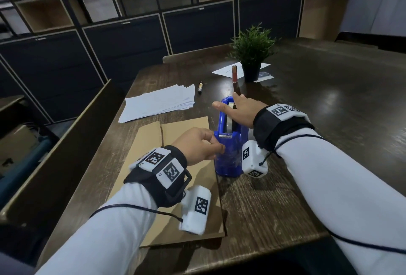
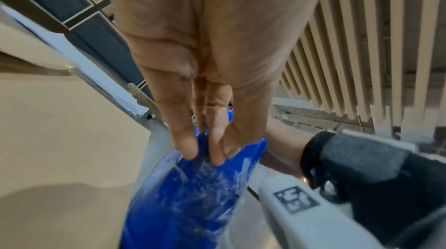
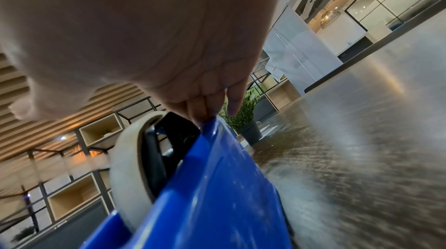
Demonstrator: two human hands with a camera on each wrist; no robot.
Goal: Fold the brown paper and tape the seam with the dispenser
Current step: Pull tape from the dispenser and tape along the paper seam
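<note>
Two hands on dispenser (image 1: 228, 140), right table edge (image 1: 307, 226) bare

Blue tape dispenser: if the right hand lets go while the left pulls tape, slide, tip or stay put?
The blue tape dispenser looks narrow and tall, so a sideways tug might tip it. The table looks glossy, so it could slide. The right hand resting on top probably steadies it while the left hand pinches at the cutter end.

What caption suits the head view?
Left hand pinches tape at the blue dispenser; right hand steadies it beside folded paper.
</note>
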